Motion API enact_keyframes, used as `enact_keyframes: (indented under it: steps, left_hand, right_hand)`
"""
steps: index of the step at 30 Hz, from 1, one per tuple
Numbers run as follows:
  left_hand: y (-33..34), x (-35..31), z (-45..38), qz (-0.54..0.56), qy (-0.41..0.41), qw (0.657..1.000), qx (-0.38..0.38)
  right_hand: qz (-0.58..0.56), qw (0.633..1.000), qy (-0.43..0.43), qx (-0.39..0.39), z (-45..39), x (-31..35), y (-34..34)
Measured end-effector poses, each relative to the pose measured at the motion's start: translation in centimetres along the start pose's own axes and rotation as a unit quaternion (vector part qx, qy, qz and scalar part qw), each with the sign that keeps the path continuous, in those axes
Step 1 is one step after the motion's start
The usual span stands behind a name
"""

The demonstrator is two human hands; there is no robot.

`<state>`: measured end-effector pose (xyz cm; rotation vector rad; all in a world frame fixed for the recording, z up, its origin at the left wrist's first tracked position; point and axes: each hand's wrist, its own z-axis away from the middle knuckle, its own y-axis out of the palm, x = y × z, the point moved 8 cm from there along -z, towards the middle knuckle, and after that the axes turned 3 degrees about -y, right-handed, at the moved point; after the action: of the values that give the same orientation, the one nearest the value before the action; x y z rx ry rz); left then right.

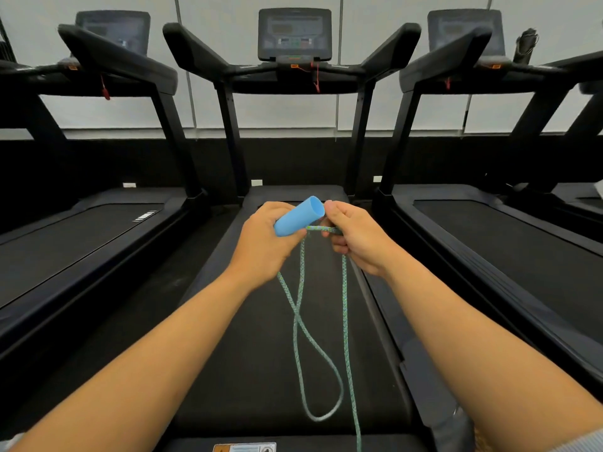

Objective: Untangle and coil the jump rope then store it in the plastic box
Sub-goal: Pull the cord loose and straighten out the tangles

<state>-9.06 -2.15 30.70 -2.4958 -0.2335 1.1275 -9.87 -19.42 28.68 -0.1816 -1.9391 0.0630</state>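
Note:
My left hand point(265, 239) grips a light blue tube-shaped jump rope handle point(299, 216), which points up and to the right. The teal braided rope point(301, 337) runs from the handle's lower end across to my right hand point(354, 236), which pinches it between thumb and fingers. Below my hands one crossed loop of rope hangs down over the treadmill belt point(248, 370). A single strand drops from my right hand past the bottom edge of the view. The second handle and the plastic box are not in view.
I stand over the middle treadmill, its console point(294, 34) ahead and black handrails on both sides. Two more treadmills flank it left point(81, 243) and right point(509, 243). A dark bottle point(525, 45) sits on the right treadmill's console.

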Motion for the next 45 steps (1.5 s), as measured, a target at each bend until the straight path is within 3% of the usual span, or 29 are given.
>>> enact_keyframes:
  steps: [5, 13, 18, 25, 36, 41, 45]
  left_hand:
    - [-0.1, -0.6, 0.2, -0.053, -0.004, 0.999, 0.001]
    - [-4.3, 1.6, -1.2, 0.151, -0.073, 0.981, -0.102]
    - [-5.4, 2.5, -1.4, 0.221, -0.100, 0.963, -0.116]
    - [-5.3, 2.7, -1.5, 0.104, -0.098, 0.986, -0.088]
    - [-7.6, 1.6, -1.9, 0.083, -0.062, 0.985, -0.140]
    - [-8.9, 1.4, -1.7, 0.065, -0.069, 0.978, -0.184]
    - [-12.4, 2.7, -1.7, 0.118, -0.103, 0.956, -0.248]
  right_hand:
    - [-0.019, 1.000, 0.003, -0.004, 0.3, 0.4, -0.2]
    - [-0.036, 0.999, 0.005, -0.037, 0.1, 0.8, -2.4]
    - [-0.044, 0.998, -0.008, -0.049, -0.1, 0.3, -3.7]
    - [-0.065, 0.997, -0.031, -0.002, -0.1, 0.9, -4.2]
    - [0.125, 0.989, -0.007, 0.085, 0.9, 0.9, -3.9]
    - [0.196, 0.977, -0.010, 0.082, 1.2, 2.2, -6.0]
    - [0.192, 0.981, -0.008, 0.014, 1.7, 2.4, -10.5]
